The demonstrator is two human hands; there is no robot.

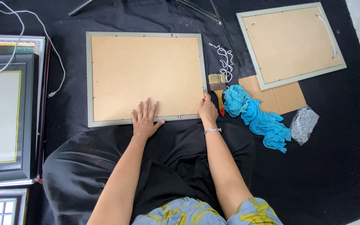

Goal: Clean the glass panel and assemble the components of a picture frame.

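We see a grey picture frame [146, 78] lying face down on the black cloth [338, 166] just in front of the person's knees, its brown backing board [146, 75] facing up; this is the piece being worked on. The left hand [145, 121] lies flat with fingers spread on the board's lower edge, pressing it down and holding nothing. The right hand [207, 110] is curled at the frame's lower right corner, closed around a small red-tipped tool [204, 98] whose kind we cannot tell.

We judge the step in hand to be fixing the backing board into the frame, at the right-hand edge; the small tabs along the rim seem the point of attention. The next move, as we read it, calls for steady downward pressure from the left hand so the board does not shift, and a careful, short push of the tool against the rim.

Just right of the frame lie 1 paintbrush [217, 83], a coil of white cord [226, 62] and a bunched blue cloth [257, 116]; a 2nd frame [290, 43] rests face down further right, well apart.
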